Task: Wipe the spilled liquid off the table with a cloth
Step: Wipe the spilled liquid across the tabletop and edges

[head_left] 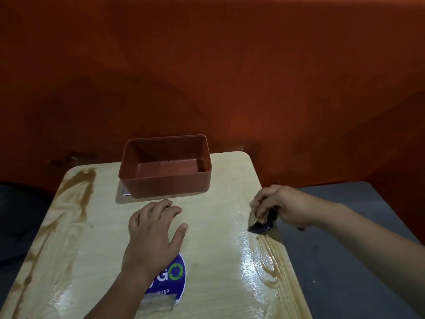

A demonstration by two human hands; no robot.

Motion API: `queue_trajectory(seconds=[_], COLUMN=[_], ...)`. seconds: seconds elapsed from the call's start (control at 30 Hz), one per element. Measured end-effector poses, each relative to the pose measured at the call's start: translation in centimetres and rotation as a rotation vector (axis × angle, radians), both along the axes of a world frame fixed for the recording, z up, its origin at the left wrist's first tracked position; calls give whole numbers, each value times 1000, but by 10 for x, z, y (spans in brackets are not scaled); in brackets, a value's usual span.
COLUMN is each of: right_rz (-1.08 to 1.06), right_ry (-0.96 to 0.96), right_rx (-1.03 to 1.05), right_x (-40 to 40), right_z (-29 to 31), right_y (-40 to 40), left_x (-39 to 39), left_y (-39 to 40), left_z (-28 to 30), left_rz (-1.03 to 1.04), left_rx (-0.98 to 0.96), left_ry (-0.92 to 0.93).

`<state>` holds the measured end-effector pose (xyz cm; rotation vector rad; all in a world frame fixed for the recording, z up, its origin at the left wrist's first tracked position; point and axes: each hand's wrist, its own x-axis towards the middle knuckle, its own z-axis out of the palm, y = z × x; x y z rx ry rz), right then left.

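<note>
A light wooden table carries brown spilled liquid in streaks along its left side, and a wet shiny smear runs down its right side. My right hand grips a dark, bunched cloth and presses it on the table close to the right edge. My left hand rests flat on the middle of the table with fingers spread, holding nothing.
An empty brown plastic tub stands at the back middle of the table. A round blue sticker lies near the front, partly under my left wrist. An orange wall rises behind, and grey floor lies to the right.
</note>
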<state>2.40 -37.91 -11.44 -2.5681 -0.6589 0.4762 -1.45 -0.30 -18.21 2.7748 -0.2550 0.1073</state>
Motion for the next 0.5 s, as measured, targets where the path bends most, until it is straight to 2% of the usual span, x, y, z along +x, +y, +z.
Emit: queue_trajectory(seconds=[0.13,0.23,0.33,0.43,0.5], right_rz=[-254,-263,-205,-57,-50], right_ry=[-102,-172,-243,-126,-14], right_rx=[19,-97,-102,-81,-48], right_x=[27,20,-16,-41,-34], right_z=[1,-18,-31,-23,-7], right_y=[3,26,24,2,-5], left_x=[0,0,0,0,1], left_y=[1,1,0,0,0], left_z=[-1,-1,0,0,0], left_rz=[-9,-12,-3,-4,-7], left_rx=[-2,9,-4,3,-1], left_ry=[-18,-20,-17,-15,-17])
